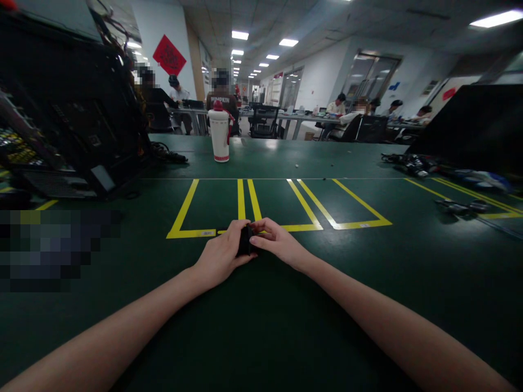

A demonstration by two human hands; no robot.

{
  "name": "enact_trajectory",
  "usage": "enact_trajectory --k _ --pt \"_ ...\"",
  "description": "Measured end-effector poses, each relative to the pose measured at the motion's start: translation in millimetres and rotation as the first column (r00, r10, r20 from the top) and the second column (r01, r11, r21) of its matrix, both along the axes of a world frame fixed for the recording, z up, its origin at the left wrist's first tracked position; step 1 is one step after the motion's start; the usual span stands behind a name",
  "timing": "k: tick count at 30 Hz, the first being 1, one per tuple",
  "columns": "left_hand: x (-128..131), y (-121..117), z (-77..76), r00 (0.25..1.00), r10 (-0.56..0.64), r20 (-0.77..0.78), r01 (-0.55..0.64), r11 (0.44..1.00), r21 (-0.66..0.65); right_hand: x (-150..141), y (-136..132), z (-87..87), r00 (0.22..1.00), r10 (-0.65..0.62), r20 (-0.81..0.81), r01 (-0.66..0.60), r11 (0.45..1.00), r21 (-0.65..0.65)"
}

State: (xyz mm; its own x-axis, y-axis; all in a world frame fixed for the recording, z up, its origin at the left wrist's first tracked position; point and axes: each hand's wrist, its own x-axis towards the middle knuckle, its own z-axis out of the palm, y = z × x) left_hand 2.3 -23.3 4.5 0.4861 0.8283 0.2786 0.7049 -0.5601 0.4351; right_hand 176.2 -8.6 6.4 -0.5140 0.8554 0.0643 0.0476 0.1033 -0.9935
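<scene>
A small black object (244, 241) with a flat face is held between my two hands, just above the green tabletop (261, 326) or on it; I cannot tell which. My left hand (220, 251) wraps round it from the left, fingers over its far side and thumb beneath. From the right, my right hand (278, 242) has curled fingers, with thumb and fingertips on the object's right edge. The fingers cover much of it, so its kind is not clear. Just beyond the hands lie yellow tape outlines (308, 227) on the table.
A white cup (220, 136) with a red lid stands farther back. To the left is an open black computer case (90, 114) with cables. Cables (412, 163) and a dark screen-like panel (474, 125) are at the right. Several people sit at desks beyond.
</scene>
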Motion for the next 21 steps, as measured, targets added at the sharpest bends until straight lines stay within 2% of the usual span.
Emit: enact_trajectory --k 6,15,18,21 --pt "-0.9 0.6 -1.3 1.000 0.000 -0.013 0.000 1.000 0.004 4.0 -2.5 4.4 0.992 0.122 -0.037 -0.121 0.992 0.026" --pt "-1.0 -1.4 2.2 0.999 -0.030 0.012 0.030 0.999 -0.017 1.1 0.8 0.7 1.000 0.011 -0.001 -0.011 1.000 0.022" --pt "-1.2 -1.4 2.4 1.000 -0.028 0.010 0.028 0.999 -0.018 2.1 -0.2 4.9 0.998 0.026 0.052 -0.026 1.000 0.002" --pt "-1.4 -1.6 2.5 1.000 -0.019 0.005 0.020 1.000 -0.016 2.7 -2.7 9.3 0.997 0.069 0.035 -0.070 0.997 0.035"
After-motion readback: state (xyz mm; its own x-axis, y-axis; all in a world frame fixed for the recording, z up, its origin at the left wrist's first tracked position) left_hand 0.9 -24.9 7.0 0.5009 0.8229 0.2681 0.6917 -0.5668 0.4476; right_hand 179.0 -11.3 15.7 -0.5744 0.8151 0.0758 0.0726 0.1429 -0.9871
